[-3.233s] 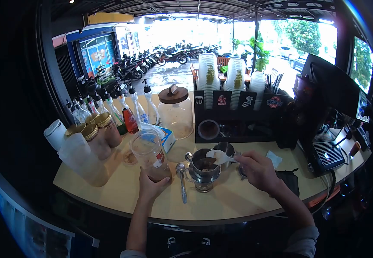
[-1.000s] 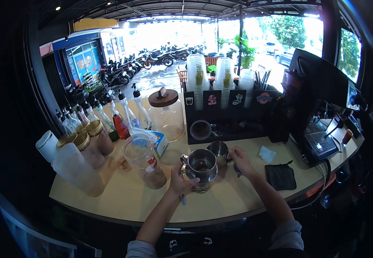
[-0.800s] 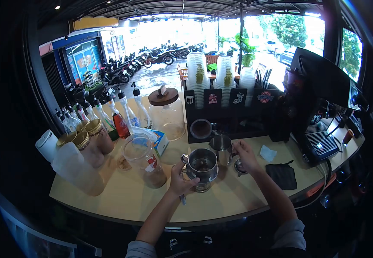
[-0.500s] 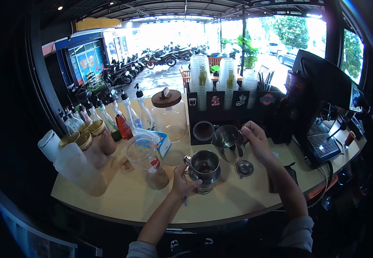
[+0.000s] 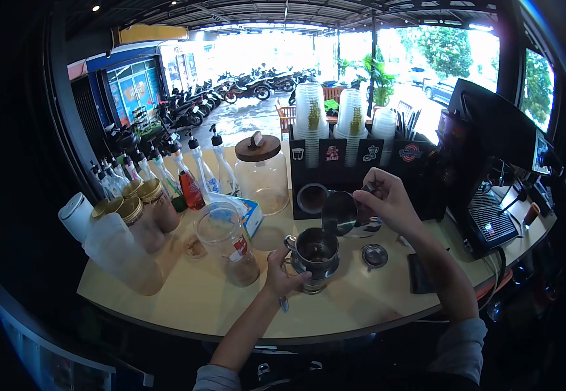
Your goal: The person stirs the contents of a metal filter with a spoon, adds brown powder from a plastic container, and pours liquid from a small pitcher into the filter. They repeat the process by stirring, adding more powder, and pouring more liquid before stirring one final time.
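Note:
My left hand point(image 5: 282, 277) is closed at the left side of a metal cup point(image 5: 325, 266), its thumb along the lower front. The cup stands upright, has a looped handle and holds something dark inside; a clear base shows beneath it. My right hand point(image 5: 388, 203) grips a steel pitcher point(image 5: 343, 214) by its handle side. That pitcher leans left, with its rim just above the cup's far right edge. Beside the cup on the counter lies a small round metal piece point(image 5: 374, 255). A tall clear plastic jar point(image 5: 220, 241) with a red label stands left of my left hand.
Pump bottles point(image 5: 190, 189) and gold-lidded jars point(image 5: 156, 202) crowd the left side. A wooden-lidded glass jar point(image 5: 261, 179) stands behind a blue-and-white tissue box point(image 5: 252, 218). Stacked cups point(image 5: 310, 117) fill a black organizer point(image 5: 368, 179). An espresso machine point(image 5: 491, 215) occupies the right.
My right hand has raised the pitcher slightly and tipped it further left, bringing its rim over the metal cup. My left hand stays on the cup.

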